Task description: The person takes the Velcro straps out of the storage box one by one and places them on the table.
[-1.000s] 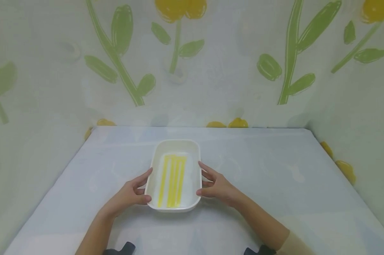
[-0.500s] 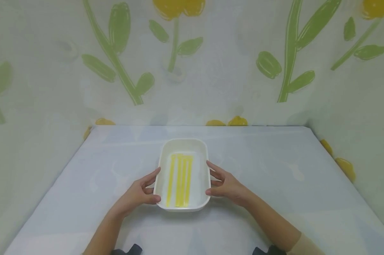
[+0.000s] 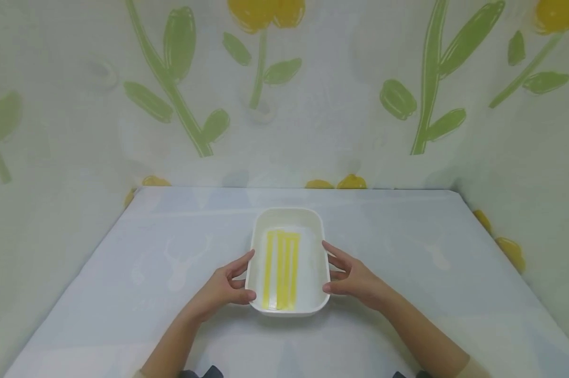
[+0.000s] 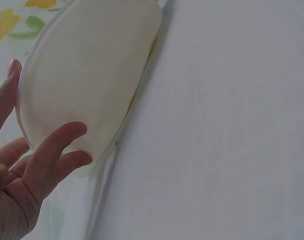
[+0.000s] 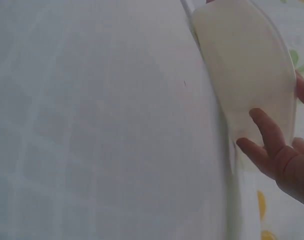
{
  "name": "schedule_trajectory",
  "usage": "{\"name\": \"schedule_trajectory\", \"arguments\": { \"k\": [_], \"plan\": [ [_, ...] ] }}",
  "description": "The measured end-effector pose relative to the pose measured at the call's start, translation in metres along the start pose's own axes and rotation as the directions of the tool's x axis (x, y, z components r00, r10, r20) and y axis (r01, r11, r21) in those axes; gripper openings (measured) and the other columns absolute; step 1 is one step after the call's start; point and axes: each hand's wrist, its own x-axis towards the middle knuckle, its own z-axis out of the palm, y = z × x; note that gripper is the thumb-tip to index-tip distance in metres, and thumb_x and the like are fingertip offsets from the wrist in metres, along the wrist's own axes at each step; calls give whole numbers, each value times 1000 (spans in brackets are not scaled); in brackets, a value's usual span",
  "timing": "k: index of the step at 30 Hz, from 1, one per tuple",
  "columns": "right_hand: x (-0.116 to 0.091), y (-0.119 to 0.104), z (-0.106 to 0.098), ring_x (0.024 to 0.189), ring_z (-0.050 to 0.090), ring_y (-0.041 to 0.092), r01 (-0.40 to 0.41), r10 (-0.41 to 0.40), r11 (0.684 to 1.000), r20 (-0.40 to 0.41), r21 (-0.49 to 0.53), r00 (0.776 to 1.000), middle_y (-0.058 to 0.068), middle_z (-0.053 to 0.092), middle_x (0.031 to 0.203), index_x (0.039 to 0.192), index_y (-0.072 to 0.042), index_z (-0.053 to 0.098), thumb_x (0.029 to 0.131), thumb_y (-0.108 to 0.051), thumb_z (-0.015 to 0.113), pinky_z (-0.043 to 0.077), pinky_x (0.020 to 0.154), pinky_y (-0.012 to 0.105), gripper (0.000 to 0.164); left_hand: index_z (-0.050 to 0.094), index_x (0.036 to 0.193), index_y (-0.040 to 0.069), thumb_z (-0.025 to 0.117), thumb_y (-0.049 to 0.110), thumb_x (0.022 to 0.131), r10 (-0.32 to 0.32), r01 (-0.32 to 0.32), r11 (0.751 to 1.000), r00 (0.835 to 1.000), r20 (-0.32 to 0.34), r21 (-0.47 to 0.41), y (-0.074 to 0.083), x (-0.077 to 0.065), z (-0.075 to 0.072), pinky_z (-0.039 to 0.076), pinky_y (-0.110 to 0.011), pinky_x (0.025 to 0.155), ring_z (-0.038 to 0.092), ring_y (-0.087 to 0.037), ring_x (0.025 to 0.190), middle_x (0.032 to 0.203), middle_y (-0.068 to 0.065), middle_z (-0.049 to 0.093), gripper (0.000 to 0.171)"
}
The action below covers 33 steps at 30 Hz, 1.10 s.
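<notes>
A white rectangular tray (image 3: 313, 273) with rounded corners is held near the middle of the table, its long side pointing away from me. On its floor lie several long yellow strips (image 3: 281, 273), side by side and left of centre; what they are made of I cannot tell. My left hand (image 3: 220, 290) grips the left side, thumb at the near rim. The right hand (image 3: 360, 282) grips the opposite side in the same way. Both wrist views show fingers against the tray's outer wall and underside (image 4: 92, 75), which is raised off the table.
A table (image 3: 171, 325) with a pale, faintly patterned cloth spreads around the tray. Behind and at both sides stand pale walls (image 3: 332, 115) printed with green stems and yellow flowers. Dark bands (image 3: 211, 373) show at the wrists along the bottom edge.
Both hands have carried the tray steadily to the right, from left of centre to about the middle. The grip and the strips inside look the same.
</notes>
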Motion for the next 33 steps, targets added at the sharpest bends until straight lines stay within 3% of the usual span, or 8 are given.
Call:
{"name": "schedule_trajectory", "arguments": {
  "k": [7,17,33],
  "plan": [
    [-10,0,-12,132,40,40,-28,26,999,-35,-36,999,19,20,155,152,-25,20,77,-8,77,50,92,42,95,24,151,16,78,5,75,-8,8,1000,1000,-4,-14,1,9,15,55,-42,80,51,-33,124,153,-14,28,94],
    [-26,5,-32,132,41,39,-39,37,998,-32,-52,999,20,20,155,152,-26,19,77,-7,76,51,91,41,96,21,152,14,79,7,75,14,-11,998,999,50,-63,1,14,38,54,-43,82,46,-37,127,154,-16,24,96],
    [-46,5,-50,131,41,40,-29,30,997,17,-66,999,23,15,155,153,-21,15,80,-4,73,51,91,42,94,25,150,11,81,15,74,28,-25,997,999,36,-77,0,8,63,52,-40,88,44,-39,128,152,-20,27,94]
  ]
}}
